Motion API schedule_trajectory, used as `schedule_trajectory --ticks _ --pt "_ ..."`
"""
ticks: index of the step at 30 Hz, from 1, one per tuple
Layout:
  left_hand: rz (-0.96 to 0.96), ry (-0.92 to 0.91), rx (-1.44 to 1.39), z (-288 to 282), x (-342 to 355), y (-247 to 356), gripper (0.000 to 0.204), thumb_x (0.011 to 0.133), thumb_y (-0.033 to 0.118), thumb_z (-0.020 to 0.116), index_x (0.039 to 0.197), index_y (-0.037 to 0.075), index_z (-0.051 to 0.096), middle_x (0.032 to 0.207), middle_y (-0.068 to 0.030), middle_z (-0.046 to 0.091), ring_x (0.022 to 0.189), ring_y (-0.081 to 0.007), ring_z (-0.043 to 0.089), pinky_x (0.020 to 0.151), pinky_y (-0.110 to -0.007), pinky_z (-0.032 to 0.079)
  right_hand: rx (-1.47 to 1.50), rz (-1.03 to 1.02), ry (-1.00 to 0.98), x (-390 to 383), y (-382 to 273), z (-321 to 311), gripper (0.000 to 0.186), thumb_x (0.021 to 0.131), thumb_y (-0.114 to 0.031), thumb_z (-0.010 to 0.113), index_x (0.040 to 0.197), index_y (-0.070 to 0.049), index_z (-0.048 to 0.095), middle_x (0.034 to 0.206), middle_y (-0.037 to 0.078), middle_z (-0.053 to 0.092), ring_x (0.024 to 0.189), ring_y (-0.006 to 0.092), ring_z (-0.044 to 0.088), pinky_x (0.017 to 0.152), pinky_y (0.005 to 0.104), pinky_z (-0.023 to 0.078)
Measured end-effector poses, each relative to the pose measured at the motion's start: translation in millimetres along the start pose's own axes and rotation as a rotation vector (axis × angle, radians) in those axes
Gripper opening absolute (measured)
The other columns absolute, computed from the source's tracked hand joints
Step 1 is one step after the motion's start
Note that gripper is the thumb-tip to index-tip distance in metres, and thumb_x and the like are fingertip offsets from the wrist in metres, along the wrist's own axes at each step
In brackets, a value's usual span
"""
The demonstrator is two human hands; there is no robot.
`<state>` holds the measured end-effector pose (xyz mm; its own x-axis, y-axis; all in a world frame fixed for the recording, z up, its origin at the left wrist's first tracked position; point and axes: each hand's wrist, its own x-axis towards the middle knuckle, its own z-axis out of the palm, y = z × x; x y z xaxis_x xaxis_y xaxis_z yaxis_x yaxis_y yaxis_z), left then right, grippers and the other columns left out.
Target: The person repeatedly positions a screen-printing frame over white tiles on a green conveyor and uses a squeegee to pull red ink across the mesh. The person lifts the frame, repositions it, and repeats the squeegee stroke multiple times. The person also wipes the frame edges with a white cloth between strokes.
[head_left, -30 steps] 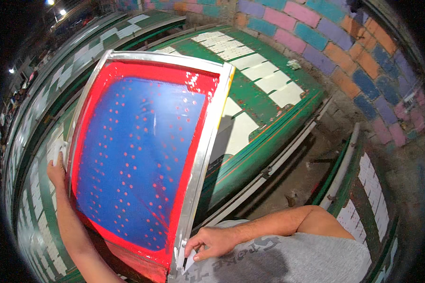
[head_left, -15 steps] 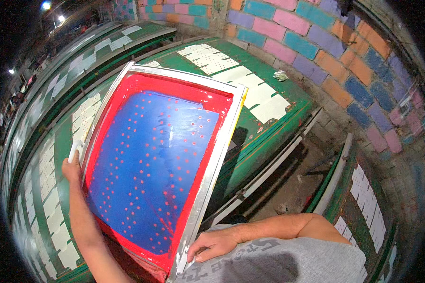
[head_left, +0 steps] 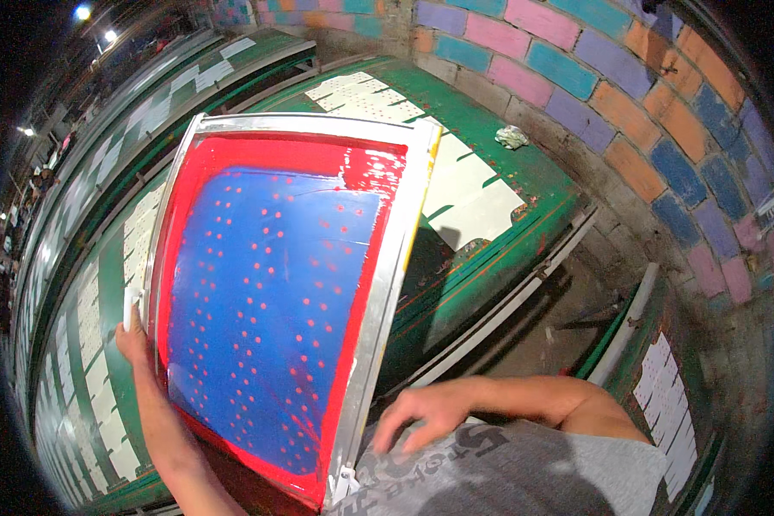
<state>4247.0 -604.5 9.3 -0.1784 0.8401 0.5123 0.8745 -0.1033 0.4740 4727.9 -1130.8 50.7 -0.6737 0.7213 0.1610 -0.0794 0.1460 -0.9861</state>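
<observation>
I hold a large printing screen [head_left: 267, 292] with a silvery metal frame [head_left: 385, 292], red-inked borders and a blue mesh dotted with red spots, tilted up above a long green table [head_left: 490, 181]. My left hand [head_left: 134, 331] grips the frame's left edge, together with a small white piece. My right hand [head_left: 421, 415] rests by the frame's lower right corner, fingers spread against my grey shirt; I cannot tell whether it still touches the frame.
White printed sheets [head_left: 477, 202] lie in rows on the green table. A crumpled rag [head_left: 512, 136] sits near a painted brick wall [head_left: 645, 103]. Metal rails [head_left: 525, 292] run along the table edge. More green tables [head_left: 86, 284] with white sheets stretch away on the left.
The screen has swung to the right and its top edge has come lower in view. My right hand has slid off the frame's corner toward my shirt.
</observation>
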Motion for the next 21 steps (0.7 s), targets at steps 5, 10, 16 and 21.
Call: schedule_trajectory --ticks 5,10,16,21 --pt "-0.033 -0.029 -0.155 -1.7 -14.1 2.4 0.064 0.093 0.056 0.081 0.093 -0.007 0.072 0.083 -0.0173 0.071 0.072 -0.0223 0.062 0.072 -0.045 0.053 0.358 0.048 0.846 -56.6 -7.9 -54.1 0.05 0.113 -0.038 0.051 0.141 0.003 0.064 0.128 0.021 0.073 0.112 0.0291 0.074 0.099 0.042 0.06" --pt "-0.155 -0.063 -0.493 3.0 -25.3 18.0 0.053 0.095 0.047 0.084 0.094 -0.005 0.073 0.084 -0.0118 0.071 0.07 -0.0169 0.061 0.068 -0.041 0.053 0.392 -0.342 1.434 -82.2 -26.9 -128.7 0.064 0.116 -0.048 0.039 0.146 0.007 0.052 0.133 0.027 0.068 0.117 0.0354 0.072 0.101 0.0474 0.059" --pt "-0.057 -0.012 -0.049 -14.0 -21.7 29.4 0.067 0.095 0.06 0.076 0.099 -0.006 0.073 0.089 -0.0227 0.073 0.075 -0.0312 0.065 0.077 -0.048 0.053 0.197 -0.27 1.722 -125.2 -38.1 -206.2 0.059 0.113 -0.044 0.052 0.143 0.007 0.054 0.137 0.027 0.065 0.119 0.0353 0.07 0.102 0.0444 0.057" --pt "-0.053 0.057 0.076 -1.5 -34.1 50.5 0.072 0.093 0.065 0.075 0.098 -0.007 0.072 0.088 -0.0255 0.073 0.076 -0.0353 0.065 0.077 -0.051 0.052 0.15 -0.136 1.864 -192.6 -3.5 -295.8 0.047 0.105 -0.024 0.067 0.141 0.005 0.061 0.135 0.019 0.068 0.115 0.0271 0.07 0.099 0.0371 0.056"
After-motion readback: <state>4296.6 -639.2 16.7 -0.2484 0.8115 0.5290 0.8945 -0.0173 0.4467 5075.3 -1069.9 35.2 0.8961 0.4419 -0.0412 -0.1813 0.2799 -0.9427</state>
